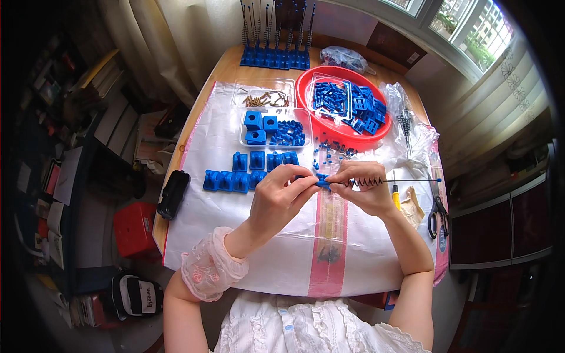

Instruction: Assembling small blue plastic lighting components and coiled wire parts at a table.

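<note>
Both hands are hovering at frame center over the white sheet (253,259), fingertips nearly meeting. Left hand (275,197) is angling up from lower left, back toward the camera, thumb and forefinger pinching the left end of a small blue piece (322,180). Left forearm (235,242) is sloping up and right, a gathered pale pink cuff (215,265) sitting on it below the wrist. Right hand (366,191) is sloping in from lower right, wrist bending toward center, thumb and fingers closing on the right end of the same piece. Fingers are partly hiding the exact contact. Thin dark rod (406,180) is extending from there across the right hand, carrying a black coil spring (369,182) and pointing frame right, ending in a blue tip (439,180). Blue blocks (240,182) are standing in rows left of the left hand.

Markings: sheet is showing a dark blue printed mark with pale letters at its right edge, just below the scissors (437,217); lettering is tiny. Brown panel (394,44) at upper right is carrying a small white label, illegible. Bag (140,296) at lower left is showing dark lettering on a pale panel.
</note>
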The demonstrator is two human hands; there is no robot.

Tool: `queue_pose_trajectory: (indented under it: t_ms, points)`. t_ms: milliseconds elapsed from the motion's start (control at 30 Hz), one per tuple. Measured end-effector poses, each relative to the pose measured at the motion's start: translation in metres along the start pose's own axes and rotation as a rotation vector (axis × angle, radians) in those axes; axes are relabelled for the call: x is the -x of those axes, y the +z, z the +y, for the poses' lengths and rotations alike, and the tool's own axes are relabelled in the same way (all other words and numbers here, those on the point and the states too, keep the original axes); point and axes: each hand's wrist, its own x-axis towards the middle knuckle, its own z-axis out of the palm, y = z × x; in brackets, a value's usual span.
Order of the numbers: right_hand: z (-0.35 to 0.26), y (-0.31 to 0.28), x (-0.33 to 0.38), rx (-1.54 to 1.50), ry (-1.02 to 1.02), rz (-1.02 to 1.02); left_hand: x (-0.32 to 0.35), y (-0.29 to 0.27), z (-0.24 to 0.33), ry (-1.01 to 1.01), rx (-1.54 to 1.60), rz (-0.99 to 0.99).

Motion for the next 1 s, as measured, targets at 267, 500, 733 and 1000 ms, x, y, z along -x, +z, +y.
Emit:
queue_pose_trajectory:
  t_ms: [267, 500, 733, 1000]
  points:
    - [0.0039, 0.003, 0.0006, -0.028, 0.011, 0.028, -0.0036, -0.0082, 0.0038, 0.168, -0.268, 0.027]
    - [0.0032, 0.0044, 0.0007, -0.042, 0.014, 0.039, -0.0039, -0.0107, 0.0071, 0.175, -0.272, 0.021]
    - [0.0044, 0.0008, 0.0007, -0.016, -0.004, 0.007, -0.0026, -0.0084, 0.007, 0.154, -0.227, 0.011]
    - [0.0026, -0.0001, -0.0005, -0.014, -0.028, -0.003, -0.0015, -0.0063, 0.0059, 0.128, -0.174, -0.013]
